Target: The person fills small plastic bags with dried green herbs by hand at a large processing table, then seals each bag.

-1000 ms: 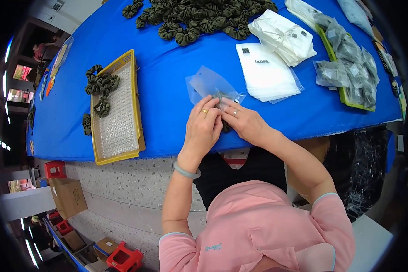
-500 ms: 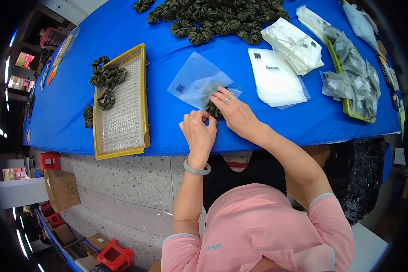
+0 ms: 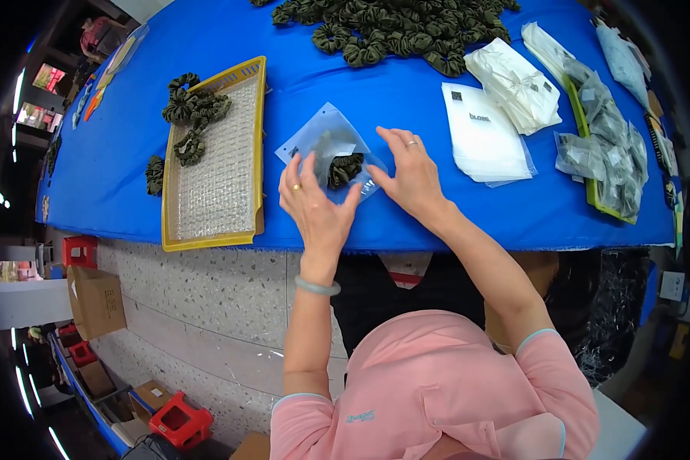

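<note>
A dark green scrunchie [image 3: 346, 169] lies inside a clear plastic bag [image 3: 326, 121] on the blue cloth in front of me. My left hand [image 3: 314, 208] is at the bag's left and near side, its fingers spread and touching the plastic. To the right, my right hand [image 3: 415, 181] is open, with thumb and fingers apart; its thumb reaches the bag's right edge. Part of the bag's near side is hidden by my left hand.
A yellow tray [image 3: 259, 153] with a bubbled lining stands at left, scrunchies [image 3: 195, 111] over its far left side. More scrunchies [image 3: 395, 34] are heaped at the back. White bags [image 3: 487, 142] lie right, beside a green tray [image 3: 593, 192] of packed bags [image 3: 617, 165].
The scrunchie now shows inside the bag, and the bag has turned. My left hand has opened from a pinch and shifted left; my right hand has lifted off and spread to the right.
</note>
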The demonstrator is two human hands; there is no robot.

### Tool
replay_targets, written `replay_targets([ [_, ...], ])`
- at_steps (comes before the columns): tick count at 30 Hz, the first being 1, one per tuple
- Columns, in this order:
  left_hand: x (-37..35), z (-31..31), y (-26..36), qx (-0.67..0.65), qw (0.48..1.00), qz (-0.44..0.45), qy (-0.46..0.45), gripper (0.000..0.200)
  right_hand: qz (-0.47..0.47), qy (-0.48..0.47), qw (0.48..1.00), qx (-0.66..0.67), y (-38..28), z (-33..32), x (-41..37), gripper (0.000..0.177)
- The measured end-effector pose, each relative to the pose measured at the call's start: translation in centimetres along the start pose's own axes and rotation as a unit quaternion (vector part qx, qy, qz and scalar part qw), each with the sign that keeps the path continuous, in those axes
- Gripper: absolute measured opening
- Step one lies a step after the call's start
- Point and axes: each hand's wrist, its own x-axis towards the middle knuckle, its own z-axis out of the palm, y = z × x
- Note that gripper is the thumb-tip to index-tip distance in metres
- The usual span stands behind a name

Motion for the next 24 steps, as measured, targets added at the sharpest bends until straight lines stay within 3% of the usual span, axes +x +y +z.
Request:
replay_targets([
  [3,1.9,1.8,-1.0,0.014,0.998,0.033,-0.051,0.056,0.115,-0.145,0.983,-0.001,1.4,1.4,0.4,0.012],
  [9,2.5,3.7,-2.1,0.097,0.994,0.040,-0.021,0.060,0.102,-0.090,0.990,0.036,0.7,-0.8,-2.5,0.008],
  [13,0.5,0.1,2.1,-0.057,0.972,-0.184,-0.133,0.042,0.188,-0.091,0.977,0.040,0.8,-4.7,-3.9,0.007],
  [15,-0.8,-1.5,2.4,-0.085,0.927,-0.229,-0.285,0.026,0.202,-0.088,0.975,0.016,1.0,-6.0,-4.7,0.006],
  [19,-4.4,-1.6,3.0,-0.220,0.887,-0.288,-0.288,0.024,0.238,-0.089,0.965,-0.056,0.9,-7.3,-6.2,0.007],
  [23,-5.7,-2.4,4.3,-0.349,0.784,-0.402,-0.320,0.023,0.258,-0.079,0.962,-0.025,0.9,-6.8,-6.0,0.012],
  [24,-6.1,-2.5,4.4,-0.347,0.783,-0.404,-0.323,0.023,0.262,-0.081,0.961,-0.025,0.9,-6.8,-6.3,0.012],
])
